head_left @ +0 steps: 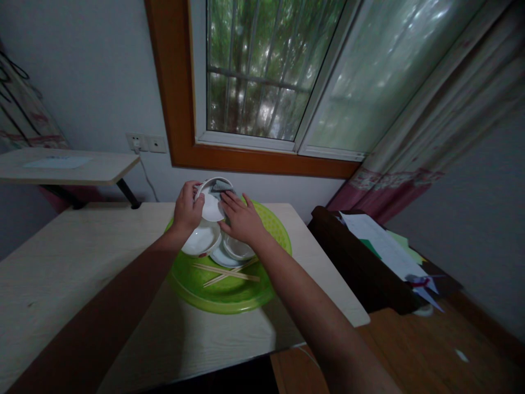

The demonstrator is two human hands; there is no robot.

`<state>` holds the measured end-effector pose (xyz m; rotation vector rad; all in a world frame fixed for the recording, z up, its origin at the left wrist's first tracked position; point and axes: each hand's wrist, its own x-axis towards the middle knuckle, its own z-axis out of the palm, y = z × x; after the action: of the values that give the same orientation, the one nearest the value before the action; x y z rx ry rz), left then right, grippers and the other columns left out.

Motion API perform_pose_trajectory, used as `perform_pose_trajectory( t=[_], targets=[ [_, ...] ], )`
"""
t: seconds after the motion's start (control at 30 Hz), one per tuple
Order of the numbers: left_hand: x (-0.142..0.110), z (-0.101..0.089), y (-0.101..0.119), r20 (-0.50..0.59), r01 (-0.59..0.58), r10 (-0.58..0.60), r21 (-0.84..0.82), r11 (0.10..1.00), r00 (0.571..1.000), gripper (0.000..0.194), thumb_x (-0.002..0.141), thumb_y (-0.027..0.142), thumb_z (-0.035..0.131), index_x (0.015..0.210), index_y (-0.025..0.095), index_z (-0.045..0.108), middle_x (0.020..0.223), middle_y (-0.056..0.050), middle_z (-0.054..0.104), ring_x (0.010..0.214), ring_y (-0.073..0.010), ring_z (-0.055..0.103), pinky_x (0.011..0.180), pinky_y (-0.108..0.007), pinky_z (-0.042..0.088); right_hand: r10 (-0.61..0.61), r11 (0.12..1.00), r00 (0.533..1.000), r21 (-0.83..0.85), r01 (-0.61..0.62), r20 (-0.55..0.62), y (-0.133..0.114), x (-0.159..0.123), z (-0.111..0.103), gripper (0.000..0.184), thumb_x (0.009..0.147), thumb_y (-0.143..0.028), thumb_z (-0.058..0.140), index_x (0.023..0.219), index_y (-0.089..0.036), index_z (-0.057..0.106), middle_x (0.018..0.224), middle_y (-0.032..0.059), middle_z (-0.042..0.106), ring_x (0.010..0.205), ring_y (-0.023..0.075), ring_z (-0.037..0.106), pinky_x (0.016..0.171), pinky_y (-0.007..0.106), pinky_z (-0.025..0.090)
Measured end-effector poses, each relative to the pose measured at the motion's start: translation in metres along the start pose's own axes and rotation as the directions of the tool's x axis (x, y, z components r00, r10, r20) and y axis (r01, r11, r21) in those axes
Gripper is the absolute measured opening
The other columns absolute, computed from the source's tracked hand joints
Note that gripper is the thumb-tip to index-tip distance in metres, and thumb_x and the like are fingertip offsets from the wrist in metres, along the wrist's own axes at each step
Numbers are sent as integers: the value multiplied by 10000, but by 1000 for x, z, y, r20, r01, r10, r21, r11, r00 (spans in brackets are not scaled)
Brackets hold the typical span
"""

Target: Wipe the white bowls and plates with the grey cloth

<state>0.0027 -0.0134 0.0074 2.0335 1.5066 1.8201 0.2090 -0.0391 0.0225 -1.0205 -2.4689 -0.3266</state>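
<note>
White bowl gripped in my left hand, my right hand flat against grey cloth inside: wiping seems unfinished. Below my grip, two bowls and crossed chopsticks sit in a green basin; whether they're wiped, I can't tell.

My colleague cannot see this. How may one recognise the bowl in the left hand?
Below the window, a table bears a round green tray. Over its far side, the left hand holds the white bowl. Unlike the bowls in the tray, it is raised, with grey cloth inside.
</note>
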Motion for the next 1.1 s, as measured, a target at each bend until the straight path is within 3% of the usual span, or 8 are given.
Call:
perform_pose_trajectory(
  t=[0.17, 0.33, 0.47, 0.63, 0.77, 0.97, 1.1],
  targets=[
    [-1, 1, -1, -47, 53, -55, -43, 998, 997, 325, 902, 293, 503, 1219, 223, 482, 1014, -66, 595, 943, -224, 598, 880, -387, 486, -32, 999, 999, -17, 32, 7, -2, 1, -1, 502, 894, -275, 676, 1369, -138, 588, 1532, 173, 516, 1500, 293, 368, 1276, 592, 76],
    [-1, 3, -2, -57, 111, -117, -93, 989, 992, 306, 904, 287, 503, 1201, 239, 446, 978, -51, 572, 900, -212, 597, 862, -384, 474, -149, 989, 989, 26, 148, 27, -2, 3, 4, 335, 943, -174, 604, 1270, -171, 674, 1348, 122, 686, 1289, 243, 610, 1286, 535, 139],
    [0, 2, -2, -3, 211, -214, -172, 962, 977, 320, 901, 294, 474, 1214, 237, 439, 893, -24, 574, 824, -203, 595, 812, -377, 469, -223, 974, 975, 31, 223, 20, 1, 5, 6, 307, 986, -144, 561, 1255, -208, 693, 1256, 76, 739, 1166, 190, 683, 1284, 461, 208],
    [4, 6, -8, 81, 333, -325, -323, 886, 942, 387, 888, 375, 484, 1251, 244, 495, 961, -34, 613, 856, -213, 607, 777, -362, 487, -236, 971, 972, -28, 236, -15, 5, 5, -1, 263, 976, -152, 598, 1206, -209, 711, 1138, 66, 771, 1091, 197, 694, 1285, 459, 215],
    [7, 10, -16, 146, 359, -330, -462, 811, 933, 341, 899, 460, 468, 1118, 213, 554, 1046, -54, 643, 934, -202, 617, 809, -329, 511, -264, 963, 964, -63, 261, -45, 10, 4, -4, 189, 991, -186, 591, 1117, -207, 730, 1107, 62, 768, 1084, 202, 684, 1284, 484, 216],
    [9, 8, -15, 341, 480, -339, -600, 640, 877, 339, 859, 515, 510, 1015, 215, 536, 885, -32, 643, 761, -194, 623, 704, -336, 527, -281, 959, 952, -69, 275, -119, 15, 3, -6, 191, 1025, -229, 544, 1017, -226, 735, 1120, 56, 761, 1236, 198, 627, 1280, 516, 238],
    [8, 6, -16, 380, 547, -395, -573, 610, 837, 331, 818, 535, 583, 910, 238, 471, 779, 3, 571, 654, -176, 582, 611, -320, 490, -245, 967, 961, -104, 233, -126, 14, 3, -8, 178, 1018, -190, 546, 986, -194, 722, 1142, 84, 756, 1313, 205, 581, 1292, 505, 216]
  ],
)
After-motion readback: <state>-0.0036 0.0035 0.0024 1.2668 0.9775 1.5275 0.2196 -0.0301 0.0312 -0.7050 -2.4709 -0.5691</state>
